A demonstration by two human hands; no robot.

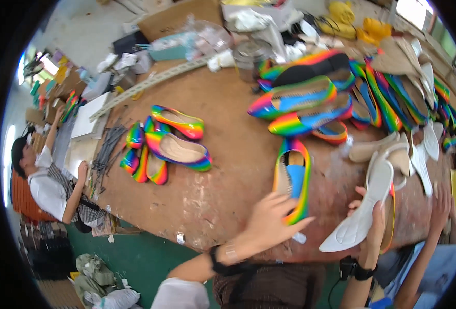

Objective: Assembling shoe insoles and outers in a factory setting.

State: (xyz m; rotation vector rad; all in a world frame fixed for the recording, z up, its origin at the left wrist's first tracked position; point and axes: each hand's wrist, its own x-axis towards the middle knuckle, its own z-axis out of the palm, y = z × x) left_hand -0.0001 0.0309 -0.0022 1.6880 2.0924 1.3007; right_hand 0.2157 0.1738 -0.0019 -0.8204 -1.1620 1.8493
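Note:
My left hand (270,220) is at the near end of a rainbow shoe (305,177) with a blue patch inside. Its fingers lie over the shoe's edge and its thumb sticks out to the right. In my right hand (374,226) is a white quilted insole (364,219), pointed end toward me, gripped between thumb and fingers. A rainbow-edged shoe (391,226) shows behind the insole, mostly hidden. Beyond my left hand, several rainbow flats (295,98) lie close together. More white and beige insoles (418,159) are right of my right hand.
Finished-looking rainbow flats (179,149) form a group at centre left. A perforated metal strip (150,85) crosses the far table edge near a metal pot (251,56). A co-worker (47,185) sits at left; another person's hand (440,208) reaches in at right.

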